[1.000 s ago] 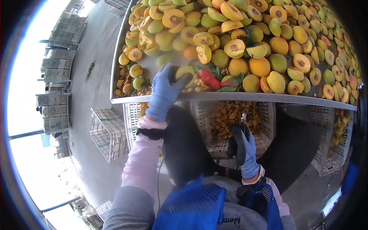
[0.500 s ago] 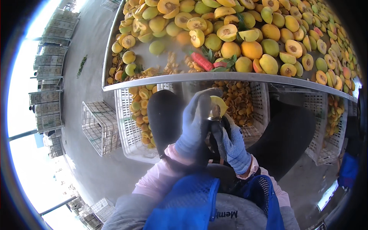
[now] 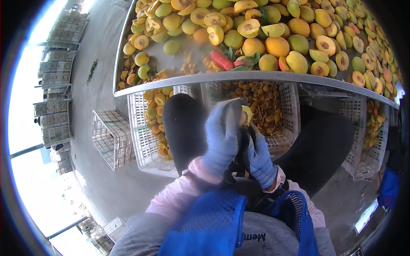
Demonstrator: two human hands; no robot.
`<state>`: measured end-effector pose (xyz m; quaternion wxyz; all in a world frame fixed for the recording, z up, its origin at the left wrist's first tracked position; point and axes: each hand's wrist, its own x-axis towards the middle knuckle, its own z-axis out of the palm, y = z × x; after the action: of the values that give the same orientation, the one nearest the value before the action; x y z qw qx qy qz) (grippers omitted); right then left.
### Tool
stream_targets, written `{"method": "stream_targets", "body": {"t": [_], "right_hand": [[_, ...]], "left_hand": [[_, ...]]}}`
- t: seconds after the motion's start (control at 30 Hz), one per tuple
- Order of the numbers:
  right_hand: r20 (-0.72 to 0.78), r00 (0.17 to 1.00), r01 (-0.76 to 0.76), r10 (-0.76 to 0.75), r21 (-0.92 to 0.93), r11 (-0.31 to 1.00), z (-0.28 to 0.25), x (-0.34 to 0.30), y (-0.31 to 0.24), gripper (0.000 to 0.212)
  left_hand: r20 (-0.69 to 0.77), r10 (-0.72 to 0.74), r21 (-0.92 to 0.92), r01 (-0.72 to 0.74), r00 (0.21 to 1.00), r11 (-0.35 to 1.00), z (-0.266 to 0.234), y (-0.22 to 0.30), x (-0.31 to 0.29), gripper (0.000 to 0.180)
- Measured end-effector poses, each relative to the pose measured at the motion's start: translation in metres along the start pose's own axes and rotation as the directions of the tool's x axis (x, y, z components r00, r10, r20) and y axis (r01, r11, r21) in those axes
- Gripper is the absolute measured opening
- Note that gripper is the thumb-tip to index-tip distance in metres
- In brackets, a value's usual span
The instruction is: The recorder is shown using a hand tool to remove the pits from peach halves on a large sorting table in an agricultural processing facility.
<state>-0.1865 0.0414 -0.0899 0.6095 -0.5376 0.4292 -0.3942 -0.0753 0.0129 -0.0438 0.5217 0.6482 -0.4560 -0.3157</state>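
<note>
Far to the left of the hands, stacked empty crates [image 3: 54, 77] stand in rows on the concrete floor [image 3: 98, 51]. Nearer, still left of the hands, an empty white lattice crate [image 3: 112, 137] sits on the floor, just beside a second white crate [image 3: 149, 128] holding cut yellow fruit pieces.

Left hand [image 3: 222, 136], in a blue-grey glove, is raised in front of the body, fingers closed around a yellow-green fruit [image 3: 246, 114]; only a sliver of the fruit shows past the glove at the upper right of the hand. Right hand [image 3: 259, 158], in a blue glove, sits just beside and below the left hand, touching it, and is closed on a dark object; what that object is cannot be told. Both hands are held low, above the person's dark-clad legs.

Beyond the hands, under the counter edge, a white crate [image 3: 286, 106] holds orange fruit stones or pieces. Above the hands, the metal-rimmed counter [image 3: 256, 77] carries a heap of whole and halved yellow-green fruits [image 3: 277, 45], with a red item [image 3: 221, 59] and green leaves [image 3: 245, 64] near its front rim.

To the right of the hands, further white crates [image 3: 367, 141] stand with fruit pieces inside
</note>
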Motion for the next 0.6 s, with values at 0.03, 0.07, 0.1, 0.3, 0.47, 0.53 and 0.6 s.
{"method": "stream_targets", "body": {"t": [0.03,0.07,0.1,0.3,0.47,0.53,0.6], "right_hand": [[-0.027,1.0,0.005,-0.006,-0.021,1.0,0.001,-0.005,0.007,0.036],[-0.025,1.0,0.002,-0.003,-0.017,1.0,0.002,-0.009,0.013,0.036],[-0.016,0.997,-0.069,0.071,0.109,0.992,0.003,-0.012,0.018,0.033],[0.145,0.977,-0.196,0.157,0.32,0.927,-0.003,-0.007,0.018,0.031],[0.365,0.828,-0.548,0.426,0.367,0.751,-0.015,-0.005,-0.007,0.038],[0.649,0.647,-0.759,0.4,0.598,0.258,-0.016,-0.005,-0.015,0.039],[0.702,0.627,-0.773,0.339,0.614,0.16,-0.015,-0.004,-0.022,0.041]], "left_hand": [[0.004,-0.003,0.001,0.003,1.0,1.0,0.001,0.0,-0.001,0.018],[0.017,-0.05,0.004,0.05,0.999,0.999,0.002,0.0,-0.002,0.018],[0.03,-0.097,0.008,0.097,0.995,0.995,0.002,0.001,-0.003,0.018],[0.437,-0.213,-0.148,0.303,0.874,0.941,-0.015,0.012,0.014,0.024],[0.518,-0.182,-0.107,0.274,0.836,0.956,-0.021,0.005,0.022,0.024],[0.492,0.081,0.1,-0.148,0.867,0.984,-0.02,0.0,0.025,0.03],[0.517,0.11,0.096,-0.185,0.849,0.978,-0.02,-0.004,0.028,0.031]]}}
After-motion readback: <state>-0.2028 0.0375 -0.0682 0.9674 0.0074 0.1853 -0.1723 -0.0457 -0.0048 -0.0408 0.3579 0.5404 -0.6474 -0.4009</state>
